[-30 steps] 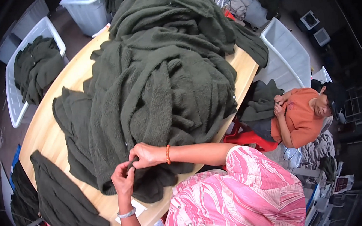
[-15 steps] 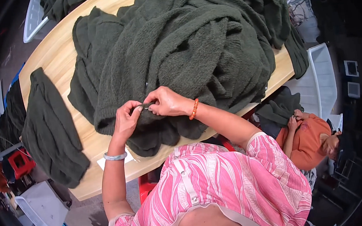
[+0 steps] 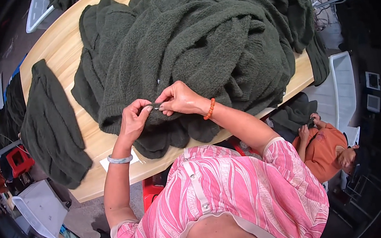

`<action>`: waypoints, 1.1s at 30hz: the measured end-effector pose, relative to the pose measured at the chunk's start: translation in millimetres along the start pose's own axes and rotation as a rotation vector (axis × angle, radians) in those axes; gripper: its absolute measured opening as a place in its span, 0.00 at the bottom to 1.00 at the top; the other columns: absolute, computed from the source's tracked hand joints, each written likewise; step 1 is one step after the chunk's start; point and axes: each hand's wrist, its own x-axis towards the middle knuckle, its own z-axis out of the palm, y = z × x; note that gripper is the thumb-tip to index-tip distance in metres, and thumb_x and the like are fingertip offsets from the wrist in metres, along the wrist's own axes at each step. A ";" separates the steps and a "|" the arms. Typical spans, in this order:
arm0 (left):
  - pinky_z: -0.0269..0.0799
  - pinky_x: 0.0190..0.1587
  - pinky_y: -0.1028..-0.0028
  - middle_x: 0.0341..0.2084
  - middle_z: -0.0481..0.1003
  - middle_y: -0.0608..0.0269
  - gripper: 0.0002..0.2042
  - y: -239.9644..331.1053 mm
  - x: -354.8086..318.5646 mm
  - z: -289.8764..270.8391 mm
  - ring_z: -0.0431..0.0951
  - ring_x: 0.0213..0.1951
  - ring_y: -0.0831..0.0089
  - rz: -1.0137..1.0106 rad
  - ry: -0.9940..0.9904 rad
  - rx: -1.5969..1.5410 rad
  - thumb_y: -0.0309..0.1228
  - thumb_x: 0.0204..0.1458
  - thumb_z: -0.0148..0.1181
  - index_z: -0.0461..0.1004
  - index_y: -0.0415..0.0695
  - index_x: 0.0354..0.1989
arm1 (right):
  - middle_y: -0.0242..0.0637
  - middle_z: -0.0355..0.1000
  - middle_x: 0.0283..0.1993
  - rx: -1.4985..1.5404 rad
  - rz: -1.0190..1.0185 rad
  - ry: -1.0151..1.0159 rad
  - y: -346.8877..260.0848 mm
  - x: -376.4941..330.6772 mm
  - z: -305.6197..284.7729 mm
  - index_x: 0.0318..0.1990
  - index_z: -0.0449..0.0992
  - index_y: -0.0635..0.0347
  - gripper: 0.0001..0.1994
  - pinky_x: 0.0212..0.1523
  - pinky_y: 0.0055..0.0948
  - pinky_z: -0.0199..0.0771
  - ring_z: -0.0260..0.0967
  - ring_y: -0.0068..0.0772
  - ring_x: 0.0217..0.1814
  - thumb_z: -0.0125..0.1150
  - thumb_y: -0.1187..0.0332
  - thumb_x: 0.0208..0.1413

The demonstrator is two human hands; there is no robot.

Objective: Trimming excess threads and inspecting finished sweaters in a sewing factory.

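Pinching the edge of a dark green knit cloth (image 3: pixel 156 115), a worker in a pink patterned top (image 3: pixel 232 179) works at the near side of a wooden surface (image 3: pixel 58 53). The left hand (image 3: pixel 132 119) and right hand (image 3: pixel 180 98) nearly meet, thumbs pressed to fingers, apparently to draw the edge taut and bring a small shiny piece (image 3: pixel 156 107), too tiny to identify, into view. The cloth lies at the front of a large heap (image 3: pixel 212 53), probably so the surface bears the weight. A separate dark green garment (image 3: pixel 53 126) rests well apart at left, perhaps to avoid mixing; white paper (image 3: pixel 135 157) lies beside the left wrist. Pale wood grain shows around the heap. At right, a co-worker in an orange shirt (image 3: pixel 325 152) handles dark fabric (image 3: pixel 294 110) near a white bin (image 3: pixel 344 89). A red stool (image 3: pixel 18 160) stands beyond the surface's left edge.
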 end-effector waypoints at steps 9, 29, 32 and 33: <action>0.61 0.30 0.82 0.23 0.68 0.75 0.04 7.0 -6.3 2.2 0.63 0.27 0.86 0.095 -0.017 0.090 0.26 0.56 0.56 0.73 0.37 0.34 | 0.47 0.77 0.25 -0.427 -0.271 0.086 -6.4 -10.6 1.9 0.34 0.80 0.70 0.08 0.32 0.32 0.77 0.77 0.33 0.27 0.60 0.78 0.44; 0.64 0.34 0.83 0.26 0.70 0.75 0.03 12.5 -13.5 7.3 0.66 0.30 0.87 0.079 0.044 0.184 0.25 0.55 0.57 0.72 0.39 0.35 | 0.40 0.76 0.25 -0.478 -0.290 0.015 -13.4 -15.3 -0.7 0.37 0.80 0.68 0.09 0.28 0.28 0.74 0.74 0.26 0.25 0.65 0.72 0.49; 0.66 0.36 0.80 0.27 0.73 0.70 0.06 14.8 -20.0 15.8 0.69 0.31 0.83 0.179 0.108 0.175 0.25 0.52 0.60 0.72 0.38 0.37 | 0.46 0.73 0.29 -0.668 -0.669 0.233 -1.2 -14.2 5.4 0.33 0.80 0.64 0.06 0.34 0.38 0.74 0.72 0.50 0.33 0.64 0.73 0.47; 0.66 0.36 0.80 0.27 0.73 0.70 0.06 15.5 -22.0 17.0 0.69 0.31 0.83 0.180 0.110 0.175 0.25 0.52 0.60 0.72 0.38 0.37 | 0.46 0.73 0.29 -0.668 -0.671 0.232 -2.1 -17.5 7.8 0.33 0.80 0.64 0.06 0.34 0.38 0.74 0.72 0.50 0.33 0.64 0.73 0.47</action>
